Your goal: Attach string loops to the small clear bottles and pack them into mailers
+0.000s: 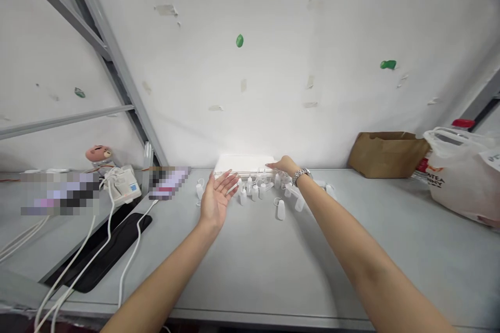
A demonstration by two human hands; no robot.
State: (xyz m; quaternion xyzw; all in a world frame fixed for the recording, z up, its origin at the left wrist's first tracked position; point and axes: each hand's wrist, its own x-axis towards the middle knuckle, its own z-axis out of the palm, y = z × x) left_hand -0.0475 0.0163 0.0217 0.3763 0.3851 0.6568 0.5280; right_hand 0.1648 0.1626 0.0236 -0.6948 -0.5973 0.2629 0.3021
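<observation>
At the back of the desk, against the wall, lies a stack of flat white sheets (246,162). My left hand (216,200) is by the stack's front left, palm turned up, fingers spread and holding nothing. At the stack's right end is my right hand (287,165), wearing a metal watch; its fingers close on the edge, partly hidden. Several small white tag-like pieces with thin loops lie in front of the stack and between my hands. One white tag (281,210) lies apart, nearer to me, and another white tag (200,189) is left of my left hand.
On the right stand a brown paper box (385,155) and a white plastic bag (461,182). On the left are a phone (170,183) with a cable, a white power strip (124,187), a black mat (111,252) and a pink figurine (99,153). A metal frame rises at the left.
</observation>
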